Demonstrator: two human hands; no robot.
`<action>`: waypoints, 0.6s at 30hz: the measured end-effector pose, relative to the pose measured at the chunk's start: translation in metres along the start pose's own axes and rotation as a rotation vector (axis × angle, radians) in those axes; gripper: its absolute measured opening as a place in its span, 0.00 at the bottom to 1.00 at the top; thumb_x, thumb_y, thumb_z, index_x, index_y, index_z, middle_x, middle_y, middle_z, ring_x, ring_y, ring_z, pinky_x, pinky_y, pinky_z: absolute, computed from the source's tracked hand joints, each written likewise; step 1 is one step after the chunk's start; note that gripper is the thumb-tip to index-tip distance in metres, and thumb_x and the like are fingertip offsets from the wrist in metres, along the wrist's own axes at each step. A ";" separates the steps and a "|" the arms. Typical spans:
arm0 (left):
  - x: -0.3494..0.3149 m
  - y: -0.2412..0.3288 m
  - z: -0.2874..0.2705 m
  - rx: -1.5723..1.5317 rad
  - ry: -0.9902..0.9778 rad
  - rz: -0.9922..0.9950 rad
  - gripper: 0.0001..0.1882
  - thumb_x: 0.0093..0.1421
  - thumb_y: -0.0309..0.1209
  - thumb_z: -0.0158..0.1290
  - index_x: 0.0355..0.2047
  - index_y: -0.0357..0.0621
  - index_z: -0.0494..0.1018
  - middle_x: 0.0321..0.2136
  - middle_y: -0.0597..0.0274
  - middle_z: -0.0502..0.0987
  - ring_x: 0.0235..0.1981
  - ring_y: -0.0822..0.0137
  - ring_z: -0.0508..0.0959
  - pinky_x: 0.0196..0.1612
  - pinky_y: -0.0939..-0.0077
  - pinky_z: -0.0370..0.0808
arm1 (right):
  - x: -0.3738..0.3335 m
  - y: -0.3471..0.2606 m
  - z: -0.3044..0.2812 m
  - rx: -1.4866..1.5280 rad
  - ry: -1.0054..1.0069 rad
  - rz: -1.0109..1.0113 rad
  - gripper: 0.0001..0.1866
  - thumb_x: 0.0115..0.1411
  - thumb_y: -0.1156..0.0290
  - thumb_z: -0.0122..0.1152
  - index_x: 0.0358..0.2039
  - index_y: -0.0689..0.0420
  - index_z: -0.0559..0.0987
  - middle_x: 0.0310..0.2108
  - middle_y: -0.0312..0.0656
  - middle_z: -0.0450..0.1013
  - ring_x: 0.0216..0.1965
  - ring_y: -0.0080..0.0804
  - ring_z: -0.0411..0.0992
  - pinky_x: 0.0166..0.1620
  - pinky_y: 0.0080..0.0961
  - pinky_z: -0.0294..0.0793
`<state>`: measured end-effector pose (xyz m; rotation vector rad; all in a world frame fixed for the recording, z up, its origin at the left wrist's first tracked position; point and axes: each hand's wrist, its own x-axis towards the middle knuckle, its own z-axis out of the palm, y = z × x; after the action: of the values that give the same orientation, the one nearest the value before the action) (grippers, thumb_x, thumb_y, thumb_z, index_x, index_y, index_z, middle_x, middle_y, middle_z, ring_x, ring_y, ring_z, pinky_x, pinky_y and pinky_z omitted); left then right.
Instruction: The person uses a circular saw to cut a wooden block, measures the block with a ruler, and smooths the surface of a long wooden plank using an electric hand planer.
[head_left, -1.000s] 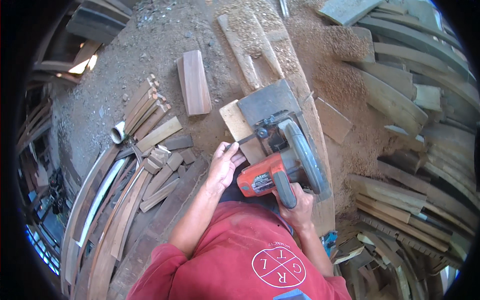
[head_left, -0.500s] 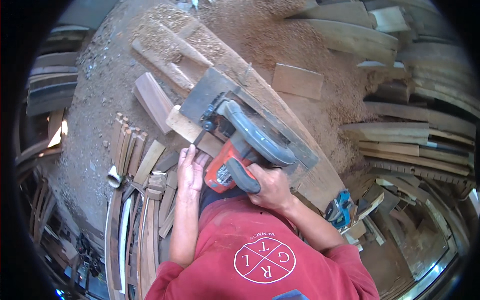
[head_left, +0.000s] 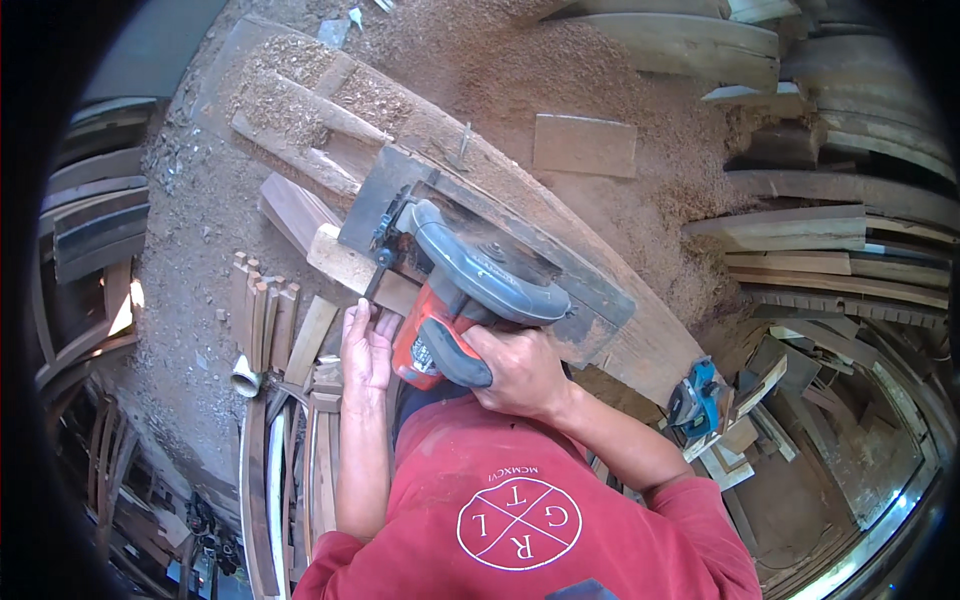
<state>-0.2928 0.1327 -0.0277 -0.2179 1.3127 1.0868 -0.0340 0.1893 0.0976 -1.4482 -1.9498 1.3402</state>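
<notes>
My right hand (head_left: 522,368) is wrapped round the rear handle of a circular saw (head_left: 470,275) with an orange motor housing and a grey blade guard. The saw's flat dark base plate (head_left: 600,315) lies along a thick, dusty wooden beam. Under its left side sits a pale wood piece (head_left: 340,262), partly covered by the saw. My left hand (head_left: 370,350) is palm up beside the motor, fingers stretched and slightly curled. Its fingertips are at the near edge of the wood, by the end of a dark metal bar on the saw; whether they touch is unclear.
A blue power tool (head_left: 695,400) stands at the beam's right end. Sawdust and a loose board (head_left: 585,146) lie beyond the beam. Wood sticks (head_left: 265,318) stand in a bundle on the left, near a brown plank (head_left: 292,212). Stacked timber (head_left: 800,235) lines the right.
The view has shifted slightly. The saw and both hands keep nearly the same places relative to the beam and wood; my right hand still grips the saw.
</notes>
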 end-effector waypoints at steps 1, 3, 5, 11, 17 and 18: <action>0.001 0.002 0.000 0.004 0.001 0.004 0.09 0.70 0.34 0.58 0.37 0.48 0.69 0.40 0.61 0.77 0.49 0.57 0.80 0.57 0.55 0.76 | 0.001 0.000 0.001 0.004 0.002 -0.003 0.17 0.45 0.74 0.67 0.38 0.59 0.76 0.24 0.50 0.77 0.27 0.49 0.80 0.31 0.40 0.79; 0.002 0.004 0.001 -0.016 -0.004 -0.009 0.09 0.70 0.34 0.57 0.37 0.48 0.69 0.40 0.62 0.77 0.49 0.57 0.80 0.58 0.55 0.77 | 0.005 -0.001 0.002 0.003 0.022 -0.011 0.15 0.45 0.74 0.66 0.35 0.59 0.75 0.23 0.49 0.77 0.27 0.49 0.79 0.31 0.40 0.79; 0.005 0.004 -0.003 -0.031 -0.007 -0.009 0.09 0.70 0.34 0.58 0.37 0.48 0.69 0.40 0.62 0.77 0.49 0.57 0.80 0.58 0.56 0.77 | 0.005 0.000 0.005 0.025 0.045 -0.017 0.14 0.46 0.75 0.66 0.35 0.58 0.76 0.23 0.48 0.76 0.25 0.48 0.78 0.30 0.40 0.78; 0.007 0.011 -0.003 -0.022 0.008 0.003 0.09 0.70 0.34 0.58 0.37 0.48 0.69 0.39 0.63 0.76 0.47 0.58 0.80 0.56 0.57 0.77 | 0.013 -0.005 0.008 0.052 0.070 -0.037 0.12 0.47 0.77 0.66 0.34 0.58 0.77 0.22 0.48 0.75 0.24 0.50 0.77 0.28 0.41 0.76; 0.009 0.017 0.007 -0.052 0.009 -0.007 0.08 0.71 0.33 0.56 0.38 0.47 0.68 0.38 0.62 0.75 0.45 0.60 0.80 0.55 0.58 0.78 | 0.020 -0.008 0.008 0.045 0.049 -0.037 0.11 0.49 0.76 0.67 0.33 0.56 0.76 0.22 0.49 0.75 0.25 0.52 0.77 0.28 0.43 0.76; 0.011 0.018 0.007 -0.068 0.006 -0.005 0.08 0.71 0.33 0.56 0.38 0.47 0.68 0.38 0.62 0.75 0.45 0.60 0.80 0.56 0.58 0.78 | 0.021 -0.010 0.007 0.021 0.040 -0.015 0.10 0.50 0.75 0.68 0.33 0.56 0.76 0.22 0.50 0.74 0.25 0.52 0.77 0.28 0.43 0.76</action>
<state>-0.3026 0.1523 -0.0272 -0.2750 1.2807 1.1289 -0.0533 0.2047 0.0974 -1.4371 -1.9125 1.3109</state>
